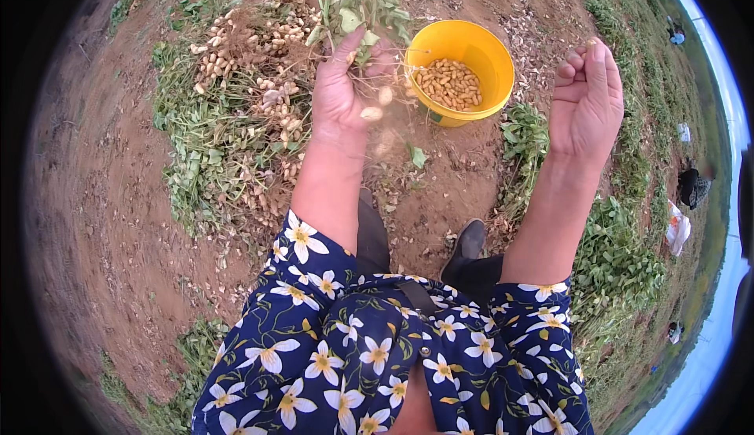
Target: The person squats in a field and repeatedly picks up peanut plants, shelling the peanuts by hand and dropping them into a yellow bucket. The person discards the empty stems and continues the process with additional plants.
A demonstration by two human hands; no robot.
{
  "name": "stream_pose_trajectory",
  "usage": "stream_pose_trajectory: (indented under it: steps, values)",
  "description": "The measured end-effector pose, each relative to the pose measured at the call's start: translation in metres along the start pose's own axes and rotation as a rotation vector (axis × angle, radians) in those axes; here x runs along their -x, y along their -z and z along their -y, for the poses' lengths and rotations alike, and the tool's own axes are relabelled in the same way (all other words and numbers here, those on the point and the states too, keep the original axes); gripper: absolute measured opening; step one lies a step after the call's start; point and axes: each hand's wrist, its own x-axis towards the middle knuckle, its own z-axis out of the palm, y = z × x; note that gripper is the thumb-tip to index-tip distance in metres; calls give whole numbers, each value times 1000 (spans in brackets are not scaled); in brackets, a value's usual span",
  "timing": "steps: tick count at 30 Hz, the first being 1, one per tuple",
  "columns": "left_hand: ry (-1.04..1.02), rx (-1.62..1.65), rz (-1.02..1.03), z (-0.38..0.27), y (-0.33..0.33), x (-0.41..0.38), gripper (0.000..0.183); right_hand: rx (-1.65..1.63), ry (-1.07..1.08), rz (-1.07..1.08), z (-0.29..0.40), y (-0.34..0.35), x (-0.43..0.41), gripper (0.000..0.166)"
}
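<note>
My left hand (341, 90) is closed around the stems of an uprooted peanut plant (359, 5). Its leaves point away from me, and roots with a few peanut pods (371, 114) hang by the palm, partly blurred. To the right of that hand, a yellow plastic bucket (499, 90) stands on the soil with many loose peanut pods (450, 84) inside. Raised at the right, beyond the bucket, my right hand (589, 93) has its fingers curled and thumb pressed to them; a small pale thing, perhaps a pod, shows at the fingertips.
A heap of pulled peanut plants (218, 134) with pods lies at the left. More green plants (615, 258) lie at the right, beside a white bag (678, 228). A person (695, 187) is farther off at the right. My shoe (470, 239) rests on the soil below the bucket.
</note>
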Motion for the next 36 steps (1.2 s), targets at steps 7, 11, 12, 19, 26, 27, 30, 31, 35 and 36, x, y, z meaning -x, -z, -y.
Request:
stream_pose_trajectory:
  steps: [7, 11, 12, 19, 26, 27, 30, 31, 35, 36]
  values:
    - [-340, -585, -181, 18, -8, -3, 35, 1251, 147, 183, -41, 22, -11, 33]
    - [-407, -559, -112, 20, -6, -3, 32, 994, -159, 654, -39, -30, 73, 38]
    - [-409, -603, -128, 22, -5, -4, 34, 1174, 30, 702, -43, -32, 81, 43]
    - [-362, -638, -131, 25, -7, 1, 31, 1005, -281, 633, -63, -35, 89, 49]
    - [-555, -934, -179, 31, -7, 2, 46, 1472, 248, 795, -54, -45, 88, 21]
    - [-589, -1032, -201, 30, -6, 2, 45, 1509, 294, 815, -49, -50, 91, 19]
    - [-693, -1267, -198, 28, -3, 0, 50, 1550, 375, 785, -43, -54, 97, 17]
    - [-713, -1228, -249, 27, -3, -1, 53, 1554, 392, 761, -41, -53, 99, 16]
    - [-841, -1037, -490, -8, 18, -14, 58, 1275, 60, 629, -7, -36, 111, 17]
    - [-761, -850, -344, -5, 4, -10, 53, 1147, -137, 454, -6, -15, 104, 17]
